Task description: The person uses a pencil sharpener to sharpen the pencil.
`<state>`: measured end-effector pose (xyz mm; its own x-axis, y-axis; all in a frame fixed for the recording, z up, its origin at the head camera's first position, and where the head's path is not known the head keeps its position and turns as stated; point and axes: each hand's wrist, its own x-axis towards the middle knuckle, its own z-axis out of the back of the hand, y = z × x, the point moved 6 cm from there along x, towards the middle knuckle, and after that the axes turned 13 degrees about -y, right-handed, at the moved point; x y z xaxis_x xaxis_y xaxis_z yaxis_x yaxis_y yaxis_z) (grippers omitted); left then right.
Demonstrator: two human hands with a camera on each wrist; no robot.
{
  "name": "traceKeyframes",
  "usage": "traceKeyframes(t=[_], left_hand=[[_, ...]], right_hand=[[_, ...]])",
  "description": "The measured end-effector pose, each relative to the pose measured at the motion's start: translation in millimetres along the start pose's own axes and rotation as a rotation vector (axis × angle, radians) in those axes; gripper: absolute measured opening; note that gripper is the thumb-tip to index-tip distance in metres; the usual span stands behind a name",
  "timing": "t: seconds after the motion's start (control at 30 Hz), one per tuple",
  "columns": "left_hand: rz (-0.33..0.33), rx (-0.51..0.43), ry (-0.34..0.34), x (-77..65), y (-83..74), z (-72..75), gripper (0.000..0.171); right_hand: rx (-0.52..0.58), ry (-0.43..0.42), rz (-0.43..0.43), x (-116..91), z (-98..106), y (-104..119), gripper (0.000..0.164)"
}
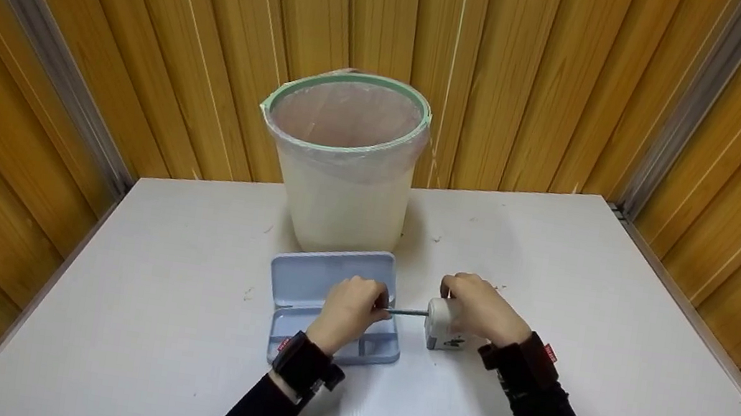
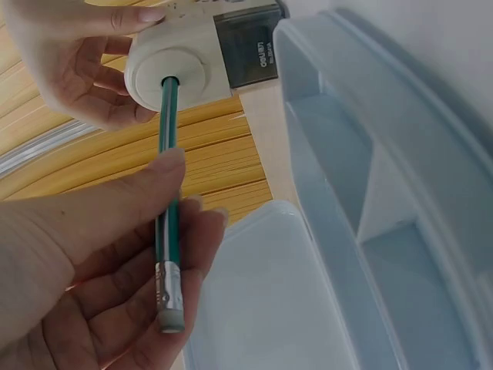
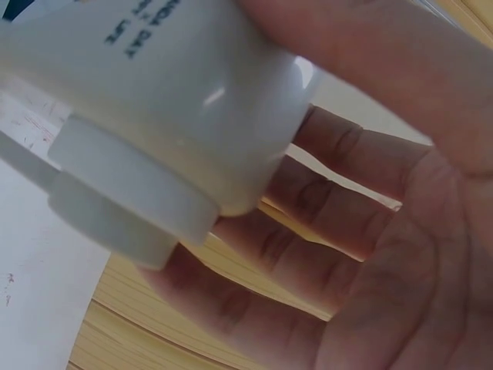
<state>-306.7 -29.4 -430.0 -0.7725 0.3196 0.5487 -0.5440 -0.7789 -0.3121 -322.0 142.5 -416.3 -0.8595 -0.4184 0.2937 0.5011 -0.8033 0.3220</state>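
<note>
Left hand (image 1: pixel 349 310) pinches the green pencil (image 2: pixel 167 231) between thumb and fingers, eraser end out, and its other end sits inside the white sharpener's round opening! Right hand (image 1: pixel 483 307) grips that sharpener (image 1: pixel 439 325), just beside the open blue case (image 1: pixel 328 276), with the lined bin (image 1: pixel 350 198) standing behind on the white table (image 1: pixel 150 279).

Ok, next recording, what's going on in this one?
A person is working with a pencil and a sharpener. The left hand pinches the green pencil, eraser end outward, with its other end in the hole of the white sharpener, which the right hand grips. A blue pencil case lies open on the white table by the left hand, and a bin with a liner stands behind it.
</note>
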Motion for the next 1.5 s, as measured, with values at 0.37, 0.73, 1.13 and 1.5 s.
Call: traceKeyframes(t=[0.37,0.73,1.13,1.5], left_hand=[[-0.009,0.078,0.006,1.0,-8.7,-8.5,0.016],[-0.072,0.187,-0.037,5.6,-24.8,-17.7,0.018],[-0.098,0.245,-0.077,5.4,-27.1,-21.3,0.02],[-0.094,0.228,-0.069,4.6,-24.9,-23.0,0.018]], right_hand=[[0.028,-0.009,-0.003,0.0,-0.3,-0.1,0.037],[0.025,-0.035,0.025,0.0,1.0,0.9,0.038],[0.014,-0.051,-0.002,0.9,0.9,1.4,0.035],[0.02,-0.029,-0.035,0.9,-1.4,-1.1,0.036]])
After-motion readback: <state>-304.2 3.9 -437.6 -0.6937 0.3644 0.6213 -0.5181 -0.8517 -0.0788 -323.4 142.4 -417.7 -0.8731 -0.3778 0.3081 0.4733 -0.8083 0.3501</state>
